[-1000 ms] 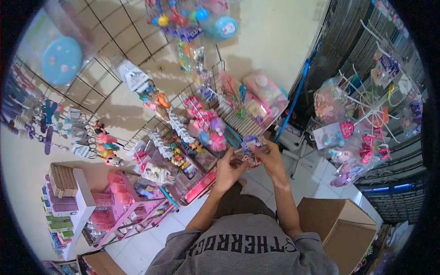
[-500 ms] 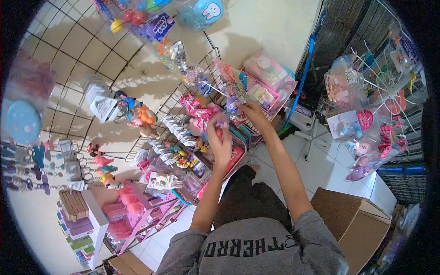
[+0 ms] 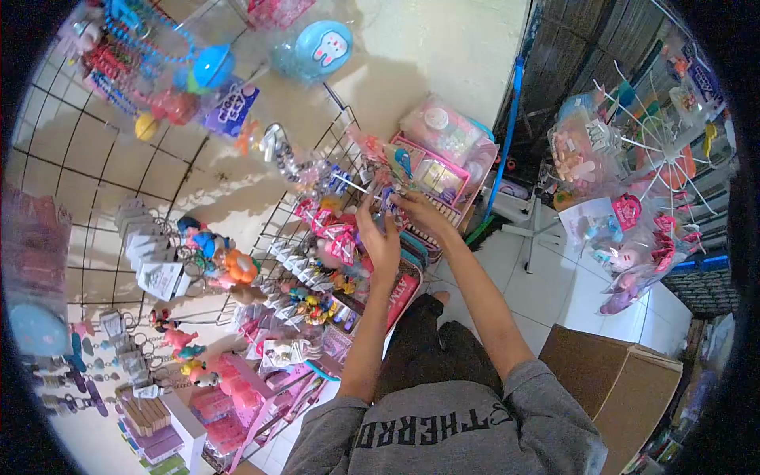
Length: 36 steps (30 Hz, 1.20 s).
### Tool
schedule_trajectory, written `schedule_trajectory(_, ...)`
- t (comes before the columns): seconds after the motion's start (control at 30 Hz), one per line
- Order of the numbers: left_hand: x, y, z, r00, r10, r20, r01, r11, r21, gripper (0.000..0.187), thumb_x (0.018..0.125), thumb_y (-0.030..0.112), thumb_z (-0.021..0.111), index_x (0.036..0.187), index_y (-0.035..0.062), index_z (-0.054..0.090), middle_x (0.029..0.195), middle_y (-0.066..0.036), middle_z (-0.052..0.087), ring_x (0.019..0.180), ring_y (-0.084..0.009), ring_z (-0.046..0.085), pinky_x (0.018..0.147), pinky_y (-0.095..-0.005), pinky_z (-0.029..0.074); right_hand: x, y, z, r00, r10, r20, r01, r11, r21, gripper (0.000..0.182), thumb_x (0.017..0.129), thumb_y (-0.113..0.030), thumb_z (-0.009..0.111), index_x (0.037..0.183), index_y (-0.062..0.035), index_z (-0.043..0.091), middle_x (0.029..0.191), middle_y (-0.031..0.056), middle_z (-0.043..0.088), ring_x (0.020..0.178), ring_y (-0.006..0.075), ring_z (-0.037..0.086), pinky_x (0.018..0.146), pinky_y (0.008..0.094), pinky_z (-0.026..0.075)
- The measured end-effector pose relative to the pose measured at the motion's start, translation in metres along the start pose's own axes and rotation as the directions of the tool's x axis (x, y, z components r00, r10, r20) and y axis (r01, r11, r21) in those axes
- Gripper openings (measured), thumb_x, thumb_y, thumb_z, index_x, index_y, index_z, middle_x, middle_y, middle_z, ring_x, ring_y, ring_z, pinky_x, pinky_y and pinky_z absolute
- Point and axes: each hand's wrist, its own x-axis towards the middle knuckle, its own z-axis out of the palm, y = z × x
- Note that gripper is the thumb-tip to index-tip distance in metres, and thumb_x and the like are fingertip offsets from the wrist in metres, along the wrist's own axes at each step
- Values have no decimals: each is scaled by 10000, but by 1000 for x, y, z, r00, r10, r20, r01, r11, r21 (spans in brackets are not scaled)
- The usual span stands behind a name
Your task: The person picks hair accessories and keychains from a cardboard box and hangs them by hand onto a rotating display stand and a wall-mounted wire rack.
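My left hand (image 3: 378,241) is raised in front of the wall rack, its fingers closed around the lower part of a small purple packet (image 3: 387,199). From the other side my right hand (image 3: 421,212) pinches at the same packet, fingertips close to those of my left. What the packet contains is too small to make out. Just behind it, clear bags with pink and colourful trinkets (image 3: 376,154) hang by a white hook (image 3: 347,181). Left of my hands hang pink-wrapped items (image 3: 334,237).
A wire grid (image 3: 95,170) carries keychains (image 3: 229,257) and beaded necklaces (image 3: 150,39). Beyond my hands sits a pink basket (image 3: 435,178) with packaged goods. A blue pole (image 3: 511,134) leans at the wall. To the right are a white rotating stand (image 3: 665,154) and a cardboard box (image 3: 606,388).
My hands have come closer together, now both at the purple packet. My view has shifted, so the rack's upper goods appear further left and lower.
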Motion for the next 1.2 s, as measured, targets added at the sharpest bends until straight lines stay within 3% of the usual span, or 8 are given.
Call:
schedule_trajectory(0.47,1,7,12,982,-107,-157,37,919,-391,435,795,158,440,1148,-46,286,1118,-196,362,1037,-276,369,868,-328,286,22,-3,3,997,4,82,42,837,-546,321,769,-258,505,973,-10,511,895,54,522,813,109,464,739,231,372)
schedule_trajectory(0.53,-6,4,10,986,-16,-166,17,1000,2,498,792,198,446,1166,-57,237,1177,-225,276,1106,-306,274,918,-361,202,47,12,2,987,-106,122,158,800,-579,333,774,-279,493,975,-14,510,880,53,523,794,113,469,713,234,379)
schedule_trajectory(0.7,-28,26,19,990,-19,-137,28,998,65,533,785,229,453,1164,-60,213,1221,-228,181,1137,-323,181,932,-394,136,77,26,1,900,-241,363,434,434,-789,495,762,-461,412,898,-3,543,740,125,552,663,227,523,680,303,411)
schedule_trajectory(0.73,-34,31,22,991,-4,-136,7,1000,24,525,785,228,450,1157,-59,215,1223,-222,168,1134,-324,174,928,-402,139,69,4,12,996,-45,83,92,260,-961,583,739,-532,377,813,16,562,719,168,550,687,256,531,700,323,414)
schedule_trajectory(0.83,-63,44,33,992,39,-118,-58,986,-157,494,784,211,441,1142,-52,226,1200,-217,191,1108,-321,196,913,-407,159,51,-22,-10,981,144,130,129,20,-991,621,733,-549,359,752,39,556,715,184,553,682,252,550,644,343,434)
schedule_trajectory(1.0,-96,127,63,993,104,-51,-112,758,-643,434,773,186,425,1098,-29,234,1115,-147,270,1004,-227,306,882,-355,223,-104,-180,7,877,400,-265,-304,37,-952,466,773,-398,406,793,49,536,706,177,562,638,266,563,600,366,444)
schedule_trajectory(1.07,-95,173,70,957,283,57,-113,549,-828,376,746,124,442,1052,-27,285,1035,-179,332,961,-238,347,852,-364,260,-186,-210,-7,998,55,-44,-35,-154,-987,393,781,-354,419,863,14,527,710,143,570,649,245,563,598,338,442)
schedule_trajectory(1.2,-75,298,62,595,715,367,-9,462,-887,98,749,43,418,815,-13,464,736,-85,505,735,-162,477,640,-266,371,-405,-236,0,808,-460,-367,-266,270,-925,309,773,-286,471,920,-17,510,733,89,567,658,164,540,607,277,435)
